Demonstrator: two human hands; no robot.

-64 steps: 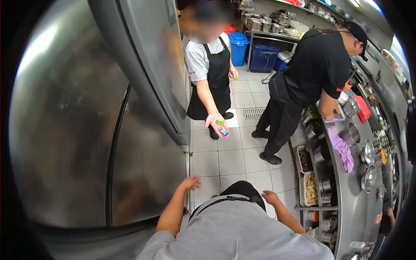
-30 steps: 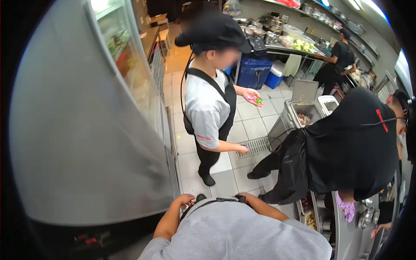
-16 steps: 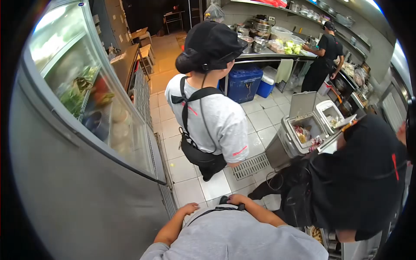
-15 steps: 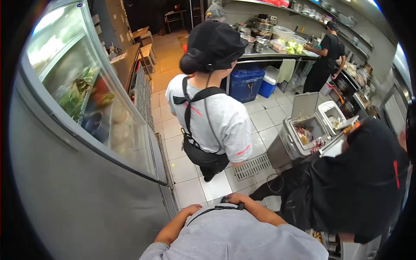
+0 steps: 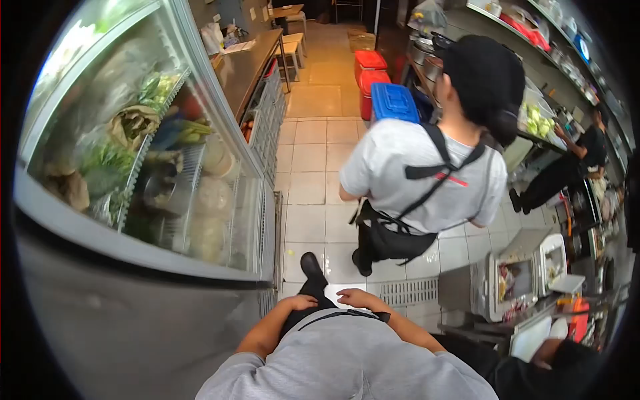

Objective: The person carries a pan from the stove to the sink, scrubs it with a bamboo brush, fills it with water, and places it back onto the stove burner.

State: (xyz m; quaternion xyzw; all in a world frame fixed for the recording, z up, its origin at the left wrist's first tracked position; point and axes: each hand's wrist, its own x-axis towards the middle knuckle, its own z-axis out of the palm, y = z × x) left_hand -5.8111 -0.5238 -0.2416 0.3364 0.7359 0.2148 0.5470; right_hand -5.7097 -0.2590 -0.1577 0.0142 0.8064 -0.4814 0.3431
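My left hand (image 5: 303, 302) rests low in front of my waist against my dark trousers, with its fingers lying fairly flat and nothing in them. Beside it, my right hand (image 5: 357, 298) is held out from my body, fingers apart and pointing inward, holding nothing. A black apron tie (image 5: 337, 313) crosses my grey shirt (image 5: 333, 357) just behind both hands. One of my black shoes (image 5: 311, 265) is stepping forward on the white tiles.
A glass-door fridge (image 5: 133, 153) with vegetables stands at left. A co-worker in a grey shirt (image 5: 420, 170) is close ahead. Another (image 5: 580, 157) works at the far-right counter. A third's dark clothing (image 5: 513, 373) shows at lower right, near open bins (image 5: 490, 287). A blue-lidded bin (image 5: 393, 103) stands ahead.
My view has turned left and moved forward. My right hand has come off the apron tie area and opened. The nearest co-worker now appears further right; the one in black drops lower right.
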